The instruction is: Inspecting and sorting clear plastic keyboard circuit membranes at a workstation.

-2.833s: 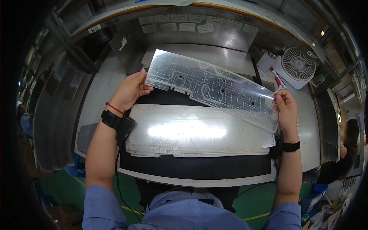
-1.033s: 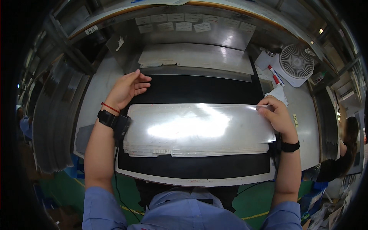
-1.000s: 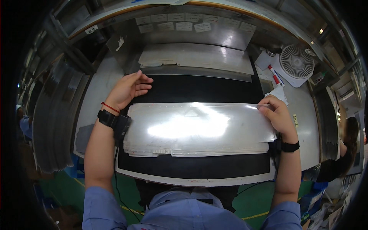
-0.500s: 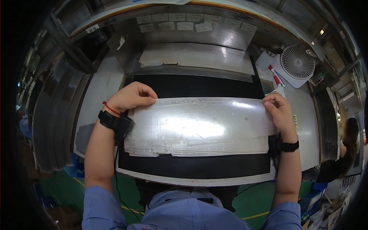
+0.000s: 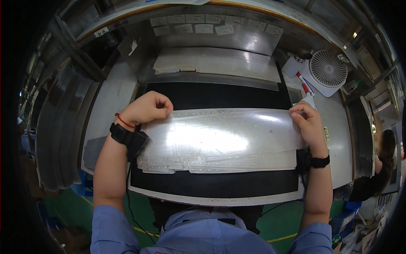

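"Pale workbench [image 5: 338, 135] with a matte black mat [image 5: 237, 182] on top, guessing the dark colour makes see-through stuff easier to spot. So what's on it?"

"Long, clear, glossy plastic sheet [image 5: 266, 129], lying across an uneven pile of similar translucent sheets [image 5: 241, 165]. Glare hides a lot of the middle."

"And the fingers?"

"Left hand [image 5: 148, 109] has thumb and index tip pinched together on the sheet's far edge, other fingers curled in. Right hand [image 5: 308, 122] pinches the far right corner, thumb against forefinger. Holding both ends probably stops a floppy thing sagging, and the middle goes untouched."

"Why's the round white fan [image 5: 329, 71] way over there?"

"Probably just clear of the elbows, imo. Same with the silvery-grey stack [image 5: 220, 61] at the back."
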Tool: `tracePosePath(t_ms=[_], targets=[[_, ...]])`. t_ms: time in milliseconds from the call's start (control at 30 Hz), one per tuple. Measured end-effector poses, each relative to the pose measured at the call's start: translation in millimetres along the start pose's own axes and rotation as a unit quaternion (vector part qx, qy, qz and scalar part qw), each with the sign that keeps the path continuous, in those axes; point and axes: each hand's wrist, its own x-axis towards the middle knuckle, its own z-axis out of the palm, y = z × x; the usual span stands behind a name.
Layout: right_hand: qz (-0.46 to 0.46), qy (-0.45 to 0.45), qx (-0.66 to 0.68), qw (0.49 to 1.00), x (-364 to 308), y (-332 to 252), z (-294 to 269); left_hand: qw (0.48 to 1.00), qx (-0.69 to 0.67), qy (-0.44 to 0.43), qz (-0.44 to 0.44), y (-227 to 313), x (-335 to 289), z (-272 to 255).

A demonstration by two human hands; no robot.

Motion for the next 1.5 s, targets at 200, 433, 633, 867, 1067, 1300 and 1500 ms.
tracePosePath(t_ms=[200, 433, 633, 867, 1067, 1300, 1500], targets=[[-0.009, 0.003, -0.009, 1.0, -0.1, -0.8, -0.1, 1.0, -0.022, 0.006, -0.007, 0.6, -0.4, -0.5], [-0.013, 0.004, -0.01, 1.0, 0.2, -2.3, 0.2, 1.0, -0.022, 0.0, 0.002, 0.6, -1.7, -0.5], [-0.012, 0.006, -0.006, 1.0, -0.1, -1.1, -0.2, 1.0, -0.024, -0.003, -0.001, -0.5, -1.5, -1.5], [-0.017, 0.007, -0.015, 1.0, -0.2, -0.5, 0.1, 0.999, -0.036, -0.006, -0.005, 2.4, -2.3, -0.8], [-0.019, 0.01, -0.019, 1.0, -0.2, 0.0, -0.3, 1.0, -0.025, -0.013, -0.005, 1.5, -2.9, -0.8], [-0.015, 0.01, -0.021, 1.0, -0.2, -0.2, -0.6, 0.999, -0.038, -0.013, -0.014, 3.1, -3.4, 0.1], [-0.011, 0.01, -0.018, 1.0, -0.4, 0.5, -0.3, 1.0, -0.014, -0.012, 0.006, -0.2, -2.1, 1.2]])
